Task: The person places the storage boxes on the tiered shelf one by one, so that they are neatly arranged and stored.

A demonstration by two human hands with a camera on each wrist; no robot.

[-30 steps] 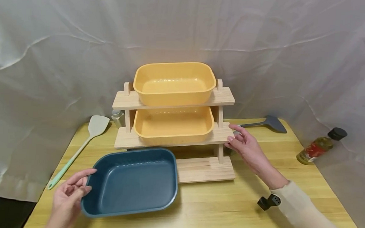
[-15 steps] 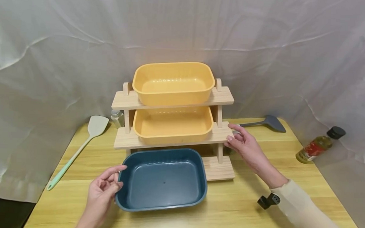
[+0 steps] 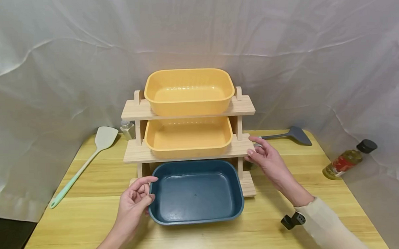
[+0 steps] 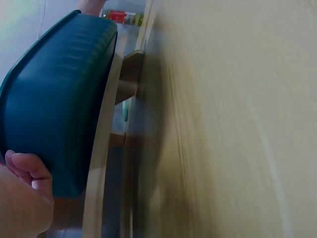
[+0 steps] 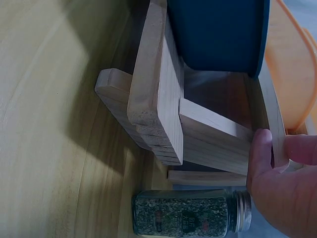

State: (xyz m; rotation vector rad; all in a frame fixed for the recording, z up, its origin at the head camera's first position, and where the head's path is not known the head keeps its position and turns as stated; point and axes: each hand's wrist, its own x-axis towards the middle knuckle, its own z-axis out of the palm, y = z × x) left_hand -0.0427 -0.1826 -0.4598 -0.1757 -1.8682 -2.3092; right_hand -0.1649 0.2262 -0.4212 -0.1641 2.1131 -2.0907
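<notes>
My left hand [image 3: 135, 199] grips the left end of a dark blue rectangular bin [image 3: 197, 197], thumb and fingers at its rim. The bin overlaps the bottom tier of a three-tier wooden shelf [image 3: 248, 185] in the head view; the left wrist view shows its ribbed side [image 4: 59, 89] close over the bottom board. My right hand [image 3: 270, 163] pinches the right end of the middle board [image 5: 270, 106] between thumb and fingers. One yellow bin [image 3: 189, 91] sits on the top tier, another yellow bin [image 3: 189, 135] on the middle tier.
A pale spatula with a green handle [image 3: 85, 168] lies at left. Behind the shelf's left side stands a small jar [image 3: 128, 130]; a jar of dried herbs [image 5: 185, 213] stands by its right side. A dark spatula [image 3: 298, 136] and an oil bottle [image 3: 344, 162] are at right.
My left hand has carried the blue bin rightward, from left of the shelf to in front of and over its bottom tier. My right hand keeps its hold on the middle board.
</notes>
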